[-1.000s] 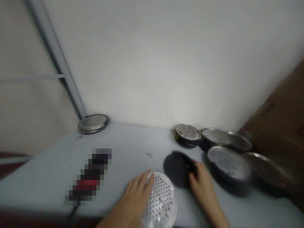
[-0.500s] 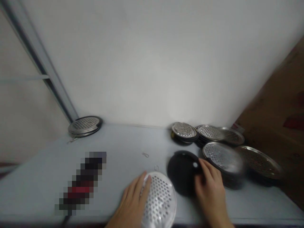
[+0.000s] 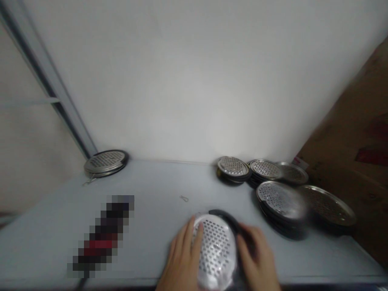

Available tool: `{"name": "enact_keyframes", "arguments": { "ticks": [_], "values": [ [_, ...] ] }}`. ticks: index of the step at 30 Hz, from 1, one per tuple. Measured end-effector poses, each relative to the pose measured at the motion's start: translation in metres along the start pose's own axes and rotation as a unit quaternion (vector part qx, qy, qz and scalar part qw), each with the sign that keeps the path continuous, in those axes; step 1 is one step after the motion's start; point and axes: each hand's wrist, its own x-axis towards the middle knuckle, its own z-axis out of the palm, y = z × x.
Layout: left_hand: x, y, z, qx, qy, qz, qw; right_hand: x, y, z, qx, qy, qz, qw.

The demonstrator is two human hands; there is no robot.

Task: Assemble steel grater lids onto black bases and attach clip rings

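My left hand (image 3: 185, 252) lies over the left side of a round perforated metal disc (image 3: 216, 246), its fingers on the top face and its thumb hidden. My right hand (image 3: 257, 254) is closed on the rim of a round black piece (image 3: 228, 217). That black piece sits under and behind the disc, and only its curved edge shows at the top and right. Whether the two parts are fully seated in each other I cannot tell. Both are near the table's front edge, and the right hand is slightly blurred.
Several stacks of similar discs with black rims (image 3: 283, 202) stand at the right, beside a brown carton (image 3: 351, 133). Another stack (image 3: 106, 161) is at the back left. A small wire loop (image 3: 184, 198) lies mid-table. At the left is a pixelated dark object (image 3: 101, 238).
My right hand has brought the black piece left and down, from beside the metal disc to underneath it. The disc and my left hand appear slightly farther right and higher.
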Motion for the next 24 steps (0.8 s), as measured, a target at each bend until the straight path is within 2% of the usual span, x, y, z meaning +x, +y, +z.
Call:
{"name": "enact_keyframes", "arguments": {
  "ticks": [3,7,13,19,22,24],
  "values": [
    [0.013,0.008,-0.009,-0.018,-0.049,0.004,0.999,-0.003,0.011,0.003,0.025,0.008,0.027,0.999],
    [0.029,0.015,-0.015,-0.051,-0.093,-0.007,0.994,-0.003,0.012,0.002,0.041,0.008,0.06,0.997],
    [0.041,0.025,-0.009,-0.108,-0.089,0.002,0.99,-0.005,0.005,0.005,0.051,0.019,0.065,0.996],
    [0.043,0.025,-0.015,-0.158,-0.103,-0.015,0.982,-0.005,0.009,0.001,0.072,0.025,0.068,0.995],
    [0.042,0.022,-0.019,-0.235,-0.108,-0.031,0.966,-0.009,0.01,-0.012,0.105,0.006,0.041,0.994],
    [0.042,0.025,-0.025,-0.332,-0.111,-0.038,0.936,-0.008,0.005,-0.022,0.116,0.023,0.026,0.993]
  ]
}}
